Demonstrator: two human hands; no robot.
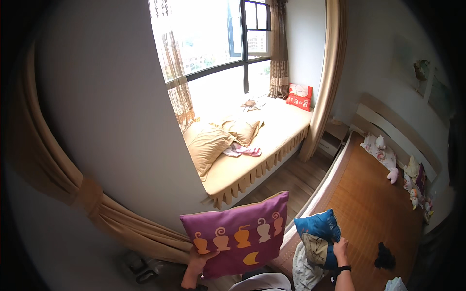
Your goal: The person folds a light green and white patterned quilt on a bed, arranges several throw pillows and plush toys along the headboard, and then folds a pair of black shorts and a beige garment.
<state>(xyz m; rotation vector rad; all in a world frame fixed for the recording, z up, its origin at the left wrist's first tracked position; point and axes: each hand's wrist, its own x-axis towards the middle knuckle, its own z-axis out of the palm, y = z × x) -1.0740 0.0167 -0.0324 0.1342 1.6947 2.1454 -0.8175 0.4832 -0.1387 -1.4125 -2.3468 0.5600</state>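
Purple cushion (240, 237) in left fingers (211, 254)

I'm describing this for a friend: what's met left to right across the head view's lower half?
Tan curtain tieback → purple cushion in the left hand → blue cushion in the right hand → black item.

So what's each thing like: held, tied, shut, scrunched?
Purple cushion, held in the left hand
Blue cushion, held in the right hand
Left tan curtain, tied back
Red cushion, propped up
Pink cloth, crumpled
Black cloth-like thing, bunched up
Drawer, looks shut
Window sash, seems open
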